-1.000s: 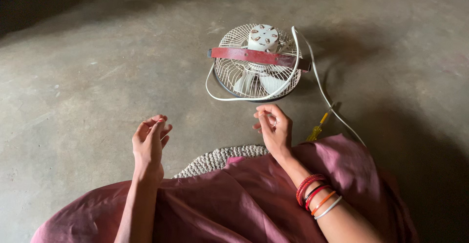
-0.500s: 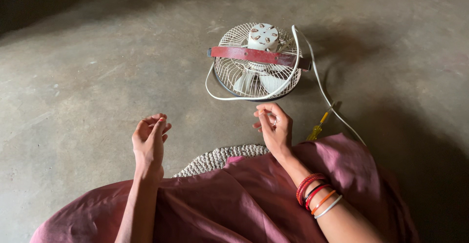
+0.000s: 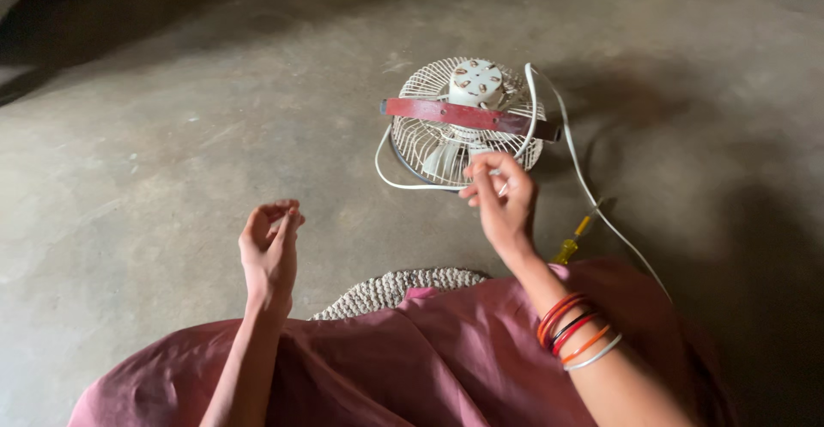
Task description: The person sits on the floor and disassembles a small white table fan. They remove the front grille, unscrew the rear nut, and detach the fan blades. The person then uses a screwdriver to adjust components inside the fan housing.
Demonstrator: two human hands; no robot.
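Observation:
A small white wire-cage fan (image 3: 463,122) lies face down on the concrete floor, its round motor housing up and a red metal bar (image 3: 468,116) across its back. A white cord (image 3: 592,195) runs from it to the right. My right hand (image 3: 502,204), with several bangles on the wrist, hovers just in front of the cage's near rim, fingers loosely curled and holding nothing. My left hand (image 3: 270,251) floats over bare floor to the left, fingers curled with their tips together; nothing shows in it.
A yellow-handled screwdriver (image 3: 571,242) lies on the floor beside my right forearm, near the cord. A woven mat (image 3: 390,290) peeks out from under the pink cloth (image 3: 412,367) over my lap. Grey concrete floor (image 3: 172,135) stretches all around.
My right hand has moved up toward the fan's near rim. The left hand has barely shifted, and the fan lies as before.

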